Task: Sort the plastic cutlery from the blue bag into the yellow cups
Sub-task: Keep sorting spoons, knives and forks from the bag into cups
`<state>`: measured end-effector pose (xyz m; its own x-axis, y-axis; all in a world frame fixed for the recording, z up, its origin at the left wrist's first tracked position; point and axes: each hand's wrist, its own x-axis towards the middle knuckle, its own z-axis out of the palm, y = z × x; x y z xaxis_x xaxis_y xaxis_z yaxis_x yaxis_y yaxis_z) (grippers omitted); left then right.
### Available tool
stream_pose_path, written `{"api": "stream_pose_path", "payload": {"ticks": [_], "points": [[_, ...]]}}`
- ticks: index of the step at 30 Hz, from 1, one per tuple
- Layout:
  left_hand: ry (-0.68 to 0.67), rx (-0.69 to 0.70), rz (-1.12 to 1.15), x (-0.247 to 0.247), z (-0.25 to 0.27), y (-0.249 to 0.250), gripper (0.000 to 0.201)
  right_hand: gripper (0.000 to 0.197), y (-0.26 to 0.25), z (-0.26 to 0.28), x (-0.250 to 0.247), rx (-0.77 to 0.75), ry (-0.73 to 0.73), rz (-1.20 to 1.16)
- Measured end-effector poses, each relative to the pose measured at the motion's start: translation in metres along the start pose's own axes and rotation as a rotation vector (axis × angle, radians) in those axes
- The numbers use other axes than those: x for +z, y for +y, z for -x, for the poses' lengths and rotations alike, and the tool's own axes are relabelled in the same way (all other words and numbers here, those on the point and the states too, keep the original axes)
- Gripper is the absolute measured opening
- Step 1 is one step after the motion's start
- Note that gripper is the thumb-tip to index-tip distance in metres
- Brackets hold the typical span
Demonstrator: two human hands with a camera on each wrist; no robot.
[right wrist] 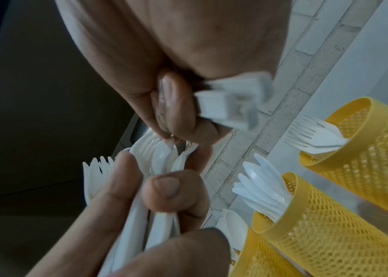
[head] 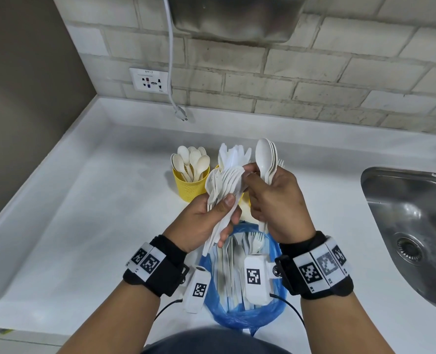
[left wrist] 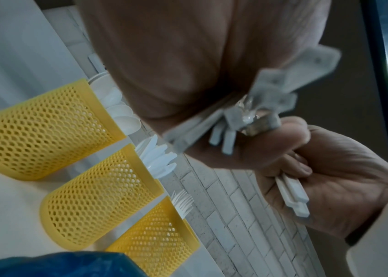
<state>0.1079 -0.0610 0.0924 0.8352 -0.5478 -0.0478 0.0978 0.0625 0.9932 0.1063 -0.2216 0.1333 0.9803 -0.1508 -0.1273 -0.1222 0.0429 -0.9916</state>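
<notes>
Both hands hold white cutlery above the blue bag.

Nearest, the blue bag (head: 247,312) lies open on the white tabletop (head: 84,226), cutlery inside. Above it the left hand (head: 206,215) grips a mixed bundle (head: 224,182); the right hand (head: 278,200) clasps stacked spoons (head: 265,154), fingertips pinching into the bundle. Behind stand three yellow cups (left wrist: 53,129).

Bag: crumpled blue plastic bag (head: 275,311), mouth open, on counter, white plastic cutlery (head: 233,267) inside.
Cups: three yellow perforated cups (left wrist: 46,129), upright, in a row, holding spoons, knives and forks separately.
</notes>
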Motion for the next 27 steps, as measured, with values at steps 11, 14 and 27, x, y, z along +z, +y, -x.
{"api": "stream_pose_path", "payload": {"ticks": [11,14,27], "points": [[0.019,-0.005,0.038,-0.0011,0.0014,0.0018,0.040,0.020,-0.0059,0.0020,-0.0009,0.088,-0.068,-0.144],[0.035,-0.001,0.033,-0.0026,0.0009,0.0012,0.040,0.024,-0.0062,0.0024,-0.0002,0.042,-0.063,-0.012],[0.085,0.032,-0.041,-0.0073,0.0021,-0.0032,0.023,0.011,0.0021,0.0016,0.0061,0.063,-0.085,-0.043]]}}
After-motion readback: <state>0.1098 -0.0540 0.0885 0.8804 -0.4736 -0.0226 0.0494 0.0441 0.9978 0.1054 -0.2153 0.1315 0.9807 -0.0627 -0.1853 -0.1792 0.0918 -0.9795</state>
